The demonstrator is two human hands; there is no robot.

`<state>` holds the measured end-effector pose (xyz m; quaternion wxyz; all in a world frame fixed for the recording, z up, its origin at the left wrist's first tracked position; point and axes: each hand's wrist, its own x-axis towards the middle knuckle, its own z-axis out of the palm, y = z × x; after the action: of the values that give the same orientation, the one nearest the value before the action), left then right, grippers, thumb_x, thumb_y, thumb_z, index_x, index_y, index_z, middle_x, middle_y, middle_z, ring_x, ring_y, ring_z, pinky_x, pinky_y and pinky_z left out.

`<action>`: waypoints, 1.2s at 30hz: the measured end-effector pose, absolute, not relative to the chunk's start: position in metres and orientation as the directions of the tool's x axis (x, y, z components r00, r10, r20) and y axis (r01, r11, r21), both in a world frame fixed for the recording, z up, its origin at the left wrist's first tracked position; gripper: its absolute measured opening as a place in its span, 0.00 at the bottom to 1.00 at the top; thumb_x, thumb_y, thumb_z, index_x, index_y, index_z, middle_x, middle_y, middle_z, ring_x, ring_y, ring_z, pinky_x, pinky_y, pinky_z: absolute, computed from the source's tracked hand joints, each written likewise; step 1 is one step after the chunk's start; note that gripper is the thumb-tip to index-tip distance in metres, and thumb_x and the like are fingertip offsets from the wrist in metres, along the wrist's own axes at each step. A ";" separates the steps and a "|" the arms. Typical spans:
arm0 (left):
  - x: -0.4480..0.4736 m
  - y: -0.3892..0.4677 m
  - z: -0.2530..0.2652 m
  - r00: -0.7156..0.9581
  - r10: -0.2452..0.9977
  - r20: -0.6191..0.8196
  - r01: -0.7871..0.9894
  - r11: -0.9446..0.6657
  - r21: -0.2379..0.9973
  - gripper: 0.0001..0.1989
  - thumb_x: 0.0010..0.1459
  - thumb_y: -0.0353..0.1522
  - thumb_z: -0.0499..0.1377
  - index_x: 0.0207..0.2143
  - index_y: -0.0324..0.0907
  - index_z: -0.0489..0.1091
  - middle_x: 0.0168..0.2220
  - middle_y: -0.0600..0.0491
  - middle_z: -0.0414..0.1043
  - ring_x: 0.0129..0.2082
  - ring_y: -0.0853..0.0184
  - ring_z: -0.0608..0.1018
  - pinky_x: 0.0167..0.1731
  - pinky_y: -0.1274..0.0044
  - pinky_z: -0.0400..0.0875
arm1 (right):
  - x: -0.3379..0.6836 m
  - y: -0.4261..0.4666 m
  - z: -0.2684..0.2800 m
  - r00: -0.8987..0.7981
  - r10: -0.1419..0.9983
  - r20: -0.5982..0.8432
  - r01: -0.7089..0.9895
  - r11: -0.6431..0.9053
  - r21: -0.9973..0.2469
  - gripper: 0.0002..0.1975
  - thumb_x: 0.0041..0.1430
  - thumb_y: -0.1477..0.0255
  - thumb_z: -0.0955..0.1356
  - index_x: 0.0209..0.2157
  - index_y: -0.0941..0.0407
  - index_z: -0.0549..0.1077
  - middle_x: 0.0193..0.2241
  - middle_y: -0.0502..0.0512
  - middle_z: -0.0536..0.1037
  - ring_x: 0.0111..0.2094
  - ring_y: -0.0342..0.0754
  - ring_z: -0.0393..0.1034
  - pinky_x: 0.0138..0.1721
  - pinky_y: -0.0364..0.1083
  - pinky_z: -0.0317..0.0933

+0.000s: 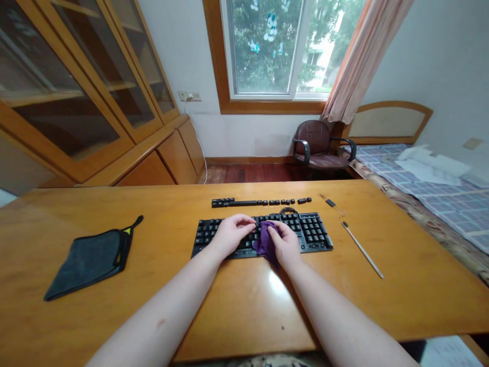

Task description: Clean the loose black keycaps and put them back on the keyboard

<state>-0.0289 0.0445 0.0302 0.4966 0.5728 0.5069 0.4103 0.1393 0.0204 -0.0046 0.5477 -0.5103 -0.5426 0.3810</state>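
R hand [286, 243] is angled inward, purple cloth [266, 240] pinched; L hand [230, 235] is curled, hold unclear. Kbd [315, 230] is laid w/ long axis L–R.

Black keyboard [315, 230]: flat, lying crosswise, number pad at right, middle partly hidden; purple cloth [264, 243]: crumpled, hanging over the keyboard's middle and near edge; loose black keycaps [243, 203]: rowed beyond its far edge, longest towards the left.
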 end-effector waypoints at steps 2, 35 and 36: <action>-0.031 0.024 0.022 0.107 0.987 -0.118 0.065 0.111 0.992 0.12 0.45 0.35 0.63 0.33 0.38 0.73 0.33 0.50 0.77 0.33 0.66 0.77 0.40 0.73 0.70 | 0.138 0.019 -0.004 0.061 0.971 0.230 0.150 0.219 -0.964 0.13 0.56 0.67 0.64 0.41 0.54 0.75 0.41 0.55 0.78 0.44 0.51 0.71 0.49 0.51 0.61; -0.028 0.009 0.009 0.127 0.958 -0.257 -0.410 0.287 0.866 0.16 0.35 0.32 0.70 0.25 0.37 0.68 0.25 0.56 0.73 0.27 0.72 0.76 0.37 0.77 0.70 | 0.139 0.006 0.005 -0.082 0.907 0.413 0.426 0.407 -0.808 0.14 0.52 0.71 0.69 0.42 0.49 0.75 0.40 0.53 0.78 0.41 0.50 0.73 0.46 0.51 0.66; -0.028 0.009 0.008 0.131 0.958 -0.256 -0.415 0.287 0.863 0.16 0.35 0.33 0.70 0.25 0.37 0.68 0.24 0.56 0.73 0.27 0.72 0.76 0.37 0.77 0.70 | 0.139 0.006 0.005 -0.104 0.905 0.412 0.424 0.415 -0.805 0.15 0.52 0.71 0.69 0.43 0.49 0.75 0.41 0.53 0.78 0.42 0.50 0.72 0.46 0.51 0.66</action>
<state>-0.0283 0.0089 0.0085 0.6807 0.3197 0.4246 0.5042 0.1391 0.0058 0.0051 0.4699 -0.4764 -0.6977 0.2559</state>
